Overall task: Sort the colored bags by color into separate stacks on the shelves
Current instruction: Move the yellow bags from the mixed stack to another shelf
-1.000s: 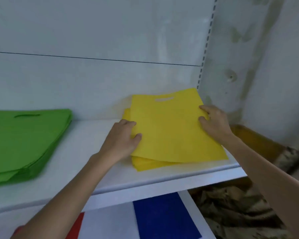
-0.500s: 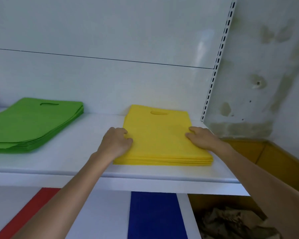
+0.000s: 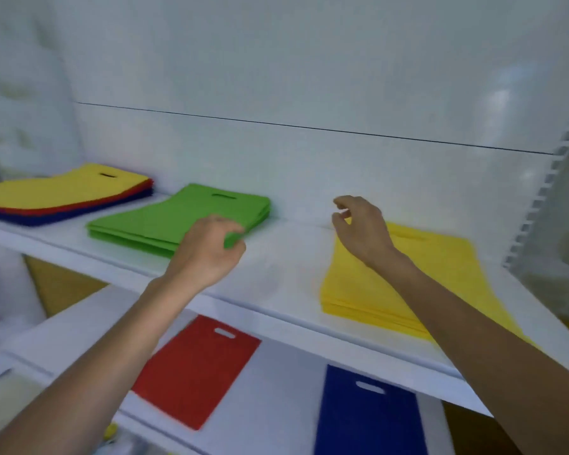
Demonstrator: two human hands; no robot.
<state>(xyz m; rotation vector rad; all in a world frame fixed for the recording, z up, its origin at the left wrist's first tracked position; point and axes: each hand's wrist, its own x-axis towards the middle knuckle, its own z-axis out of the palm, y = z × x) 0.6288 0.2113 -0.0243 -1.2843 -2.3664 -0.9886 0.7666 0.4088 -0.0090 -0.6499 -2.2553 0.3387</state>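
Left grip (image 3: 207,254) curled at near corner of green fabric bag stack (image 3: 158,224), hold unclear. Right grip (image 3: 363,231) slack, empty, over yellow fabric bag stack (image 3: 440,277).

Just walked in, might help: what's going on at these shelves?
A person is sorting bags by colour. The right hand hovers empty over the yellow stack; the left hand is curled at the near corner of the green stack, blur hiding whether it grips. A mixed pile, yellow on top, sits unsorted at far left. A red bag and a blue bag lie on the lower shelf.
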